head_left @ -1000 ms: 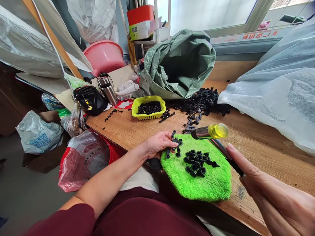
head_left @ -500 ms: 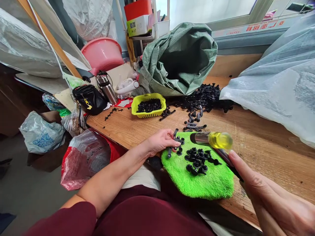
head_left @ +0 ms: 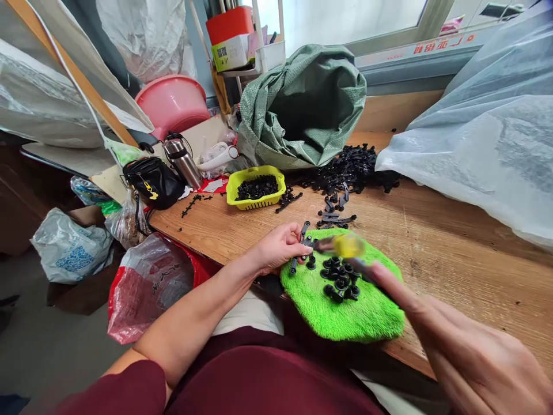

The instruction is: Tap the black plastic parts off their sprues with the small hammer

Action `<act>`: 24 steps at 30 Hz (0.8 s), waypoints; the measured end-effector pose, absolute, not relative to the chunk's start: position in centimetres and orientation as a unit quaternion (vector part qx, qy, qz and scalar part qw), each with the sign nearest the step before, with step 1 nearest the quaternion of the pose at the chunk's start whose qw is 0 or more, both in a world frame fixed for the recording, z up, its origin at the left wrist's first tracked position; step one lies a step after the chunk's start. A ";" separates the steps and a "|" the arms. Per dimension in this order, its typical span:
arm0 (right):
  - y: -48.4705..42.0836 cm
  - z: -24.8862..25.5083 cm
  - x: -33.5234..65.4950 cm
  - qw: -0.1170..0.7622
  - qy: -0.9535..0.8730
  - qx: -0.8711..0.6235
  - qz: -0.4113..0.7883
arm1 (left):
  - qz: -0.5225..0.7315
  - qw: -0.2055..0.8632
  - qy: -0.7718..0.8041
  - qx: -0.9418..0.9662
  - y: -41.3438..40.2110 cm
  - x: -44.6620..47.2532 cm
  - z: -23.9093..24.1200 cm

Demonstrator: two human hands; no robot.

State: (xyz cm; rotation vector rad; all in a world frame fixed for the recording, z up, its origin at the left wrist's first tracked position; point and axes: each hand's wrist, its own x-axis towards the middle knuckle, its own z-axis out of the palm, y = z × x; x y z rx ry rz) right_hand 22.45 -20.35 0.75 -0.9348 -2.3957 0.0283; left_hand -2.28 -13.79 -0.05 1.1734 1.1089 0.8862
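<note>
My left hand [head_left: 283,248] pinches a black plastic part with several arms [head_left: 305,231] at the left edge of a green cloth [head_left: 337,323]. In my right hand [head_left: 466,340] is a mallet with a yellow see-through head [head_left: 349,246], blurred by motion. The mallet's far end is beside the black part; whether they touch, I cannot tell. On the cloth, below the mallet, lies a cluster of round black stemmed pieces [head_left: 341,282]. A few loose black link pieces [head_left: 334,219] lie just behind the cloth.
A yellow basket [head_left: 232,195] of small black parts stands on the wooden table [head_left: 207,230]. Behind are a heap of black parts [head_left: 354,167] and an open green woven sack [head_left: 298,138]. White plastic sheeting [head_left: 484,155] covers the right side. A steel flask [head_left: 186,164] stands left.
The mallet in my right hand has swung left and come close to the black part. My left hand keeps its pinch on that part. The whole view has shifted slightly.
</note>
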 end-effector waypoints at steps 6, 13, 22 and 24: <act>-20.2 0.7 22.5 0.228 -0.913 -0.336 -0.045 | 0.386 0.599 0.482 0.510 -13.7 -2.3 -0.4; -20.3 0.6 22.3 0.224 -0.909 -0.347 -0.056 | 0.394 0.585 0.482 0.520 -13.7 -2.3 -0.6; -19.9 0.1 21.6 0.167 -0.913 -0.364 -0.077 | 0.393 0.602 0.480 0.502 -13.9 -2.3 -0.7; -19.8 0.4 21.9 0.188 -0.907 -0.373 -0.050 | 0.396 0.603 0.481 0.499 -14.0 -2.4 -0.6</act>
